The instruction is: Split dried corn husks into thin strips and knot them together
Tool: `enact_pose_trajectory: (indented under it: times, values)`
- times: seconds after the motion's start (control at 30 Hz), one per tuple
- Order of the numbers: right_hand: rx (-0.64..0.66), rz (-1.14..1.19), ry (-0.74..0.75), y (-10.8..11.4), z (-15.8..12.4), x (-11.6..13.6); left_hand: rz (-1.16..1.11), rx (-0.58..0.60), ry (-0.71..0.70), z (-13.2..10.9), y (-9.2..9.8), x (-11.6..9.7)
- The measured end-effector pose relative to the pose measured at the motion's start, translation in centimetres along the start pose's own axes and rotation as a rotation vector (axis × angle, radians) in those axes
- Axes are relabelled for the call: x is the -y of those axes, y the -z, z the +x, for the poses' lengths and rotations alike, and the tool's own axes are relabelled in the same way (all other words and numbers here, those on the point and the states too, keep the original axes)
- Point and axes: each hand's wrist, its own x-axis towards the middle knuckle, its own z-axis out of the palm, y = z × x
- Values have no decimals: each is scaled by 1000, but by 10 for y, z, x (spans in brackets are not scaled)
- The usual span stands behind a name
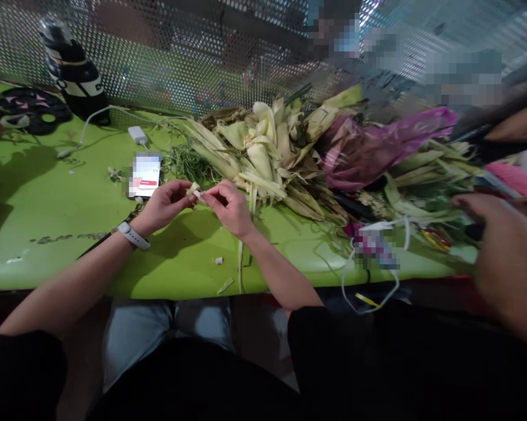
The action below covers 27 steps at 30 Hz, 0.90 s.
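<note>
A small pale yellow-green plant piece (pixel 194 188), perhaps a bit of husk or stalk, is pinched between the fingertips of my left hand (pixel 167 203). The fingertips of my right hand (pixel 229 206) pinch its whitish end, almost meeting the left ones. My left wrist wears a white watch. Just behind my hands are thin green strands (pixel 188 162) and a large heap of corn husks (pixel 263 161). A lit phone (pixel 146 176) lies just beyond my left hand. Small pale scraps (pixel 218 261) lie on the green tabletop (pixel 176 257) nearer to me.
A dark bottle (pixel 77 79) stands at the back left by a perforated metal screen (pixel 158 64). A white charger (pixel 137 135) and cable lie near it. A purple plastic bag (pixel 355 152) rests on the husks. Another person's arm (pixel 504 251) reaches in at right.
</note>
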Motion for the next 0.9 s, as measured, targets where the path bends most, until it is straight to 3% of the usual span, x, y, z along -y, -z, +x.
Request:
enact_pose_trajectory:
  times: [0.3, 0.57, 0.67, 0.9]
  values:
    - [-47, -96, 29, -3, -3, 0, 82, 26, -11, -1, -1, -4]
    - [-21, -152, 23, -3, -3, 3, -109, 44, 119, -3, -2, -5]
    - [-75, -154, 28, -4, -4, 4, -130, 58, 138, -4, -2, -9]
    - [-113, 90, -123, -13, -11, 8, -142, 103, 152, -3, -3, -9]
